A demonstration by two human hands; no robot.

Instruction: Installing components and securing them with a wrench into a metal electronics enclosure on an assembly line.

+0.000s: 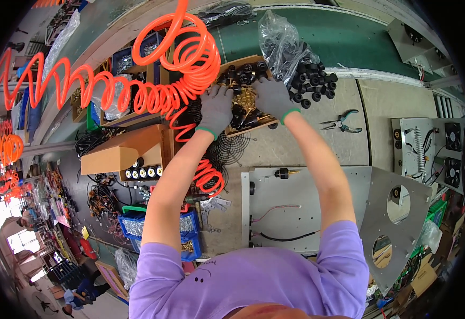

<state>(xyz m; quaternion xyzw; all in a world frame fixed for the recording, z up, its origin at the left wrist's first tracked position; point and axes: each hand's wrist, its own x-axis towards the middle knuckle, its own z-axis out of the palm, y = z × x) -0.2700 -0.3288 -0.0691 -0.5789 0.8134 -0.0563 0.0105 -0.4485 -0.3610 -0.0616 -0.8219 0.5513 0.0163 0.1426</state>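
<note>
While both grey-gloved hands reach forward, we note a shallow cardboard tray (264, 123) holding black knobs and brass fittings (245, 98). Left hand (216, 108) lies flat, fingers spread; right hand (272, 95) rests beside the fittings, grip unclear. Clear plastic bag (283, 40) spills black caps (315, 82) onto the desk (307, 138).

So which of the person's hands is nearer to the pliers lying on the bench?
Right. The right hand is in the parts tray, left of the pliers; the left hand lies farther left.
</note>
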